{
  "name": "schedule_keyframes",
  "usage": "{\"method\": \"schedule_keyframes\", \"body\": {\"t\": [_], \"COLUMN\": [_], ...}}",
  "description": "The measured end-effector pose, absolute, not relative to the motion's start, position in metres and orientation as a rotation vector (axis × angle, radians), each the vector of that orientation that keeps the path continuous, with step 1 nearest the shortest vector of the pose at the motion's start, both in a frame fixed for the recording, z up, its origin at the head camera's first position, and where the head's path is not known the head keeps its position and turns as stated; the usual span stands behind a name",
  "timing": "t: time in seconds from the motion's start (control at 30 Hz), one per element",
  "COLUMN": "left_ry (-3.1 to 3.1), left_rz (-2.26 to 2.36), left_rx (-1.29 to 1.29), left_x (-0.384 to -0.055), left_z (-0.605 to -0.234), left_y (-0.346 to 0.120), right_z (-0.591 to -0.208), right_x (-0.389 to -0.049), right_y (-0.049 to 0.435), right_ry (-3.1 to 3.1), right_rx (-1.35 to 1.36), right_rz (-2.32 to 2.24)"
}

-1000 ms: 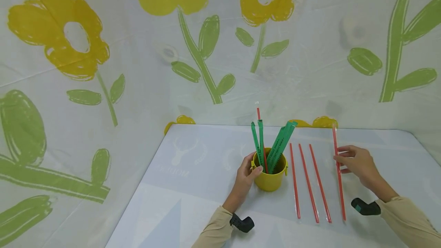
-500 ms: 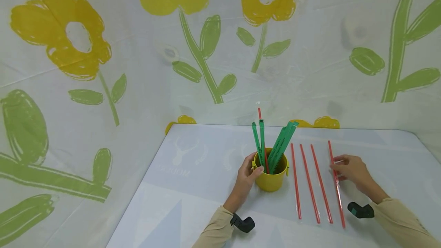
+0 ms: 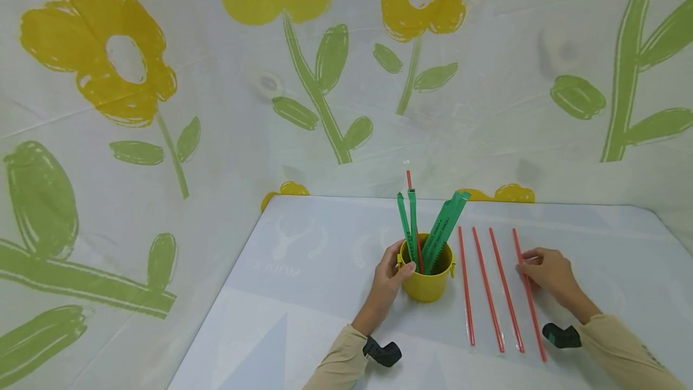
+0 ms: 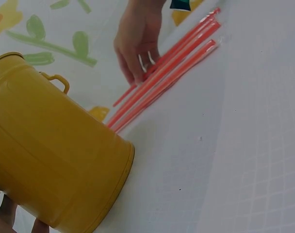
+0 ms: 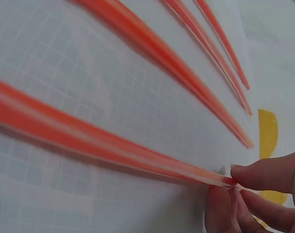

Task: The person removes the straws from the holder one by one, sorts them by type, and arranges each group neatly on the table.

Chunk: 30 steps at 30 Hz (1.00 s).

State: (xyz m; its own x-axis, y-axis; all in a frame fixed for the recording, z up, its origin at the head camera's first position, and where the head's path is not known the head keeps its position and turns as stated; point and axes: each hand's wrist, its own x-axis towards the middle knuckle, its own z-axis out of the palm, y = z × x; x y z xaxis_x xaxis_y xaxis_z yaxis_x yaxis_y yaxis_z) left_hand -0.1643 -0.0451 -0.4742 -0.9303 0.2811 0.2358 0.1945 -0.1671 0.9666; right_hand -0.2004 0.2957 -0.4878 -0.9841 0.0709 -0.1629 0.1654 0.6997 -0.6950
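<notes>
My left hand [image 3: 385,281] holds a small yellow bucket [image 3: 425,287] from its left side, thumb at the rim. Green paper-wrapped sticks [image 3: 441,236] and one red straw [image 3: 408,179] in clear wrap stand in the bucket. In the right wrist view, my right hand [image 5: 264,194] pinches a red wrapped straw [image 5: 138,162] between thumb and fingers. That straw lies lengthwise, low over the table. Three more red straws [image 3: 503,284] lie in a row between it and the bucket. The left wrist view shows the bucket's side [image 4: 55,145] close up.
A pale table [image 3: 325,318] with faint printed shapes bears everything. Behind and left of it hangs a white cloth [image 3: 227,77] with yellow flowers. Black devices [image 3: 561,336] sit at both wrists, over beige sleeves.
My right hand has lowered the straw and brought it left and nearer, in line with the other straws. My left hand and the bucket stay in place.
</notes>
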Motion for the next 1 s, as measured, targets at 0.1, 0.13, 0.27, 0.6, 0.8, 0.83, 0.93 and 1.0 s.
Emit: {"method": "schedule_keyframes", "body": {"t": [0.1, 0.13, 0.27, 0.6, 0.8, 0.83, 0.93, 1.0], "left_ry": [1.985, 1.988, 1.997, 1.993, 1.987, 1.985, 1.98, 1.978], "left_rz": [2.291, 2.289, 2.281, 2.285, 2.29, 2.29, 2.291, 2.29], "left_rx": [0.573, 0.573, 0.562, 0.564, 0.565, 0.565, 0.566, 0.57], "left_x": [-0.1645, -0.1645, -0.1642, -0.1649, -0.1659, -0.1661, -0.1664, -0.1663], "left_z": [-0.4751, -0.4753, -0.4751, -0.4773, -0.4786, -0.4788, -0.4787, -0.4783], "left_y": [-0.0453, -0.0454, -0.0458, -0.0456, -0.0457, -0.0457, -0.0456, -0.0456], "right_z": [-0.4875, -0.4871, -0.4878, -0.4867, -0.4843, -0.4835, -0.4804, -0.4792], "right_x": [-0.1996, -0.1993, -0.1992, -0.2011, -0.2014, -0.2012, -0.2, -0.1996], "right_y": [0.2937, 0.2929, 0.2915, 0.2907, 0.2914, 0.2919, 0.2938, 0.2953], "right_ry": [2.795, 2.797, 2.808, 2.829, 2.81, 2.815, 2.843, 2.867], "right_rx": [0.195, 0.196, 0.196, 0.195, 0.235, 0.232, 0.198, 0.166], "right_rz": [-1.145, -1.145, -1.147, -1.14, -1.131, -1.13, -1.138, -1.149]}}
